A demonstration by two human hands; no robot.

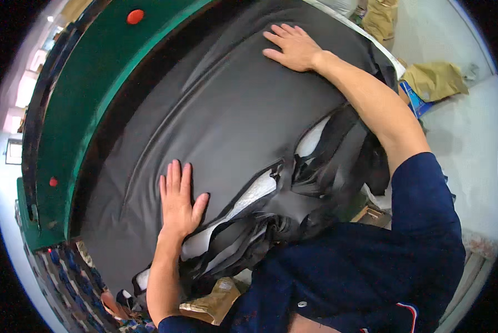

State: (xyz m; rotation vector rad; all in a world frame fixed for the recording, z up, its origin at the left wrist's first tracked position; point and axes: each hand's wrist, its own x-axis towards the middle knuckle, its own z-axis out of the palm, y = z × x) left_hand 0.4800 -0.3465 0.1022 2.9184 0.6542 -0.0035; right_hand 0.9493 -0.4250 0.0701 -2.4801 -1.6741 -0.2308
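Observation:
A wide sheet of smooth black material (232, 111), leather-like in look, covers the surface before me, with long creases along its far left side. My left hand (179, 205) rests flat on it at the lower left, fingers stretched out and thumb apart. Farther off at the upper right, my right hand (293, 49) also lies flat on the sheet with its fingers spread. Neither hand grips anything. Along the near edge, between my arms, black scraps (310, 194) lie bunched up and cut, with white material (254, 194) showing through the gaps.
Beyond the sheet runs a long green machine beam (88, 105) with a red button (135, 16). At the right are an olive-coloured bag (435, 81) and a blue packet (415, 100) on the pale floor (465, 133). Brown paper (215, 302) lies below, near my left forearm.

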